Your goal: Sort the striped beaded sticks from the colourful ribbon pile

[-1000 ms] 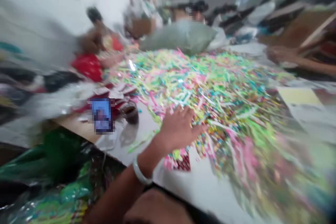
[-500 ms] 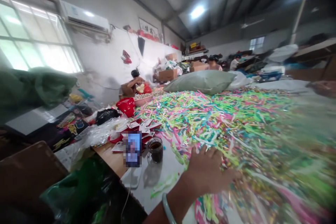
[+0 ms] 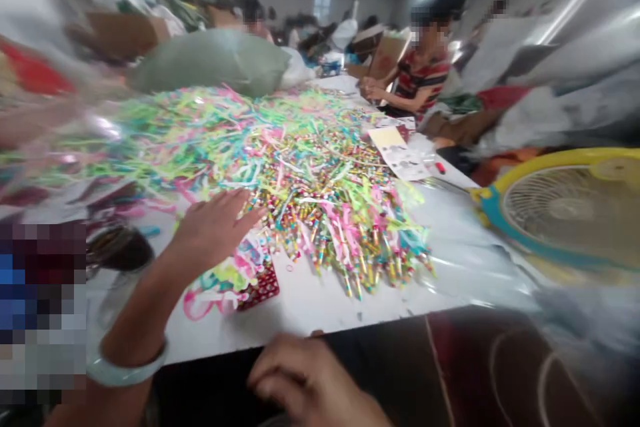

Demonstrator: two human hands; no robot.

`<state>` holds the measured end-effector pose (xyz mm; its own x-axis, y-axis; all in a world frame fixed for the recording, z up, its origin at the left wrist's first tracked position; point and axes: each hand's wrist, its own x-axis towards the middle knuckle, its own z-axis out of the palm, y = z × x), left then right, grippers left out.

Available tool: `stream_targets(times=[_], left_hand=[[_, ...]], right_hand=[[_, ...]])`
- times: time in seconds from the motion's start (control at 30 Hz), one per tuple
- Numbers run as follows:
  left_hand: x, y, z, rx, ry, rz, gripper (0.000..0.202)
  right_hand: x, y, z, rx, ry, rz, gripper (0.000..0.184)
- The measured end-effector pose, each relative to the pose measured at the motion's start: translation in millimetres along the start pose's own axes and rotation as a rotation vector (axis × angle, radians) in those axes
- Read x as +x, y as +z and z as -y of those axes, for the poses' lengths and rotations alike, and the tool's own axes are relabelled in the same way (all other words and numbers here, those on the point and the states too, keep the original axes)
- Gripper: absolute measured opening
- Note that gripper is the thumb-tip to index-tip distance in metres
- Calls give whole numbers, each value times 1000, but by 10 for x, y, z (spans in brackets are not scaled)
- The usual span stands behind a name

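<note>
Pile (image 3: pixel 320 180): one, across the table (image 3: pixel 325 307), thinning toward the near edge; its strips (image 3: pixel 345 233) and sticks (image 3: pixel 370 273) exceed counting. Judged light; strips soft, perhaps slippery, sticks stiffer, best held mid-length. Left hand (image 3: pixel 213 227): one, over the pile's near-left margin, fingers extended, thumb apart; contact uncertain. Right hand (image 3: pixel 310 373): one, curled at the near edge; grip cannot be told. Cup (image 3: pixel 120 247): one, toward the left edge. Fan (image 3: pixel 565 207): one, right side. Sack (image 3: pixel 215 63): one, behind the pile.

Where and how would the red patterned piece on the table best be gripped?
The red patterned piece is probably best gripped by its bare right edge, the right hand coming from the right: it seems to lie flat, colourful strips cover part of its left side, and the white table shows beside that edge.
</note>
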<state>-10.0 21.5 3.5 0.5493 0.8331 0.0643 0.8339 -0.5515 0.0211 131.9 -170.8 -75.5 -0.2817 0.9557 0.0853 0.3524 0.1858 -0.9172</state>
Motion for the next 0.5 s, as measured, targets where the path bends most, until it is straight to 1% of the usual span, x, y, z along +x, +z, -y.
stream_targets(times=[0.03, 0.1, 0.13, 0.17, 0.2, 0.23, 0.3, 0.4, 0.5], left_hand=[[-5, 10, 14, 9, 0, -15, 57], [-13, 17, 5, 20, -19, -56, 56], [-13, 17, -10, 23, -31, -74, 56], [-12, 14, -29, 26, -36, -83, 56], [-9, 11, -46, 26, -36, -83, 56], [-6, 7, -60, 25, -38, -79, 56], [-5, -5, -76, 21, -54, -74, 57], [-17, -29, -80, 1, -65, -54, 58], [-14, -41, -83, -32, -67, -26, 59]], right_hand=[[-46, -158, -141, -39, 103, -141, 26], [-118, -465, -432, -179, 355, -513, 24], [-138, -597, -570, -267, 460, -617, 24], [-144, -706, -695, -354, 537, -661, 24], [-136, -789, -799, -426, 587, -661, 24], [-117, -848, -878, -483, 613, -630, 25], [-54, -905, -958, -554, 609, -559, 23], [43, -920, -935, -643, 580, -533, 21], [72, -908, -893, -671, 609, -515, 26]])
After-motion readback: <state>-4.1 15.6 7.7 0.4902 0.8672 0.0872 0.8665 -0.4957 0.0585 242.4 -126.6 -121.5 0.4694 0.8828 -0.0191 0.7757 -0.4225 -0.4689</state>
